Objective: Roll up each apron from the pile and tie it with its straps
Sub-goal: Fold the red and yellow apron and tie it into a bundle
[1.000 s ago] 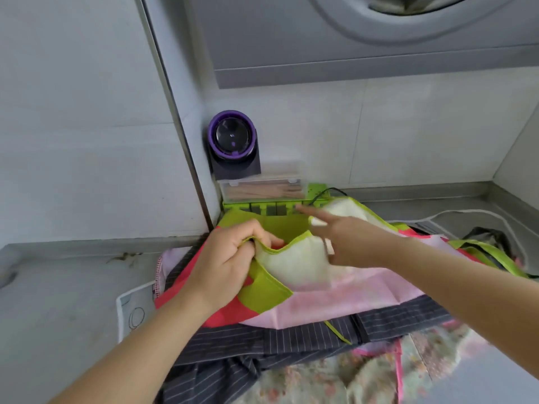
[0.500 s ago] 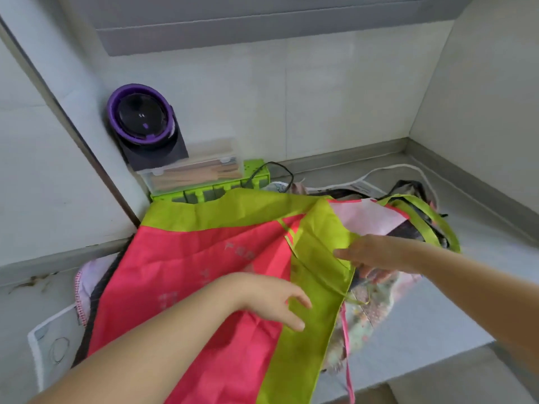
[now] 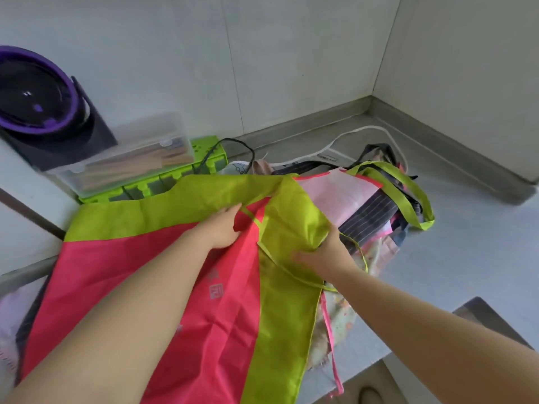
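A red apron with lime-green borders [image 3: 163, 287] lies spread over the pile on the grey counter. My left hand [image 3: 221, 227] rests flat on its red cloth near the green top band, fingers straight. My right hand [image 3: 323, 252] grips a bunched fold of the green side panel [image 3: 291, 225]. A thin green strap [image 3: 294, 272] runs across that panel under my right wrist. Beneath lie other aprons: a pale pink one [image 3: 335, 193], a dark striped one [image 3: 367, 217] and a floral one [image 3: 338, 316]. Wide green straps [image 3: 408, 199] loop at the pile's far right.
A purple-rimmed black device [image 3: 38, 100] stands at the back left beside a clear plastic box [image 3: 128, 158] on a green power strip [image 3: 210, 158]. A white cord [image 3: 358, 132] trails by the wall. The counter's front edge [image 3: 390, 351] drops off at lower right.
The red and green apron went from bunched in both hands to spread over the pile. My left hand slid up toward the green band; my right hand closed on the green side panel.
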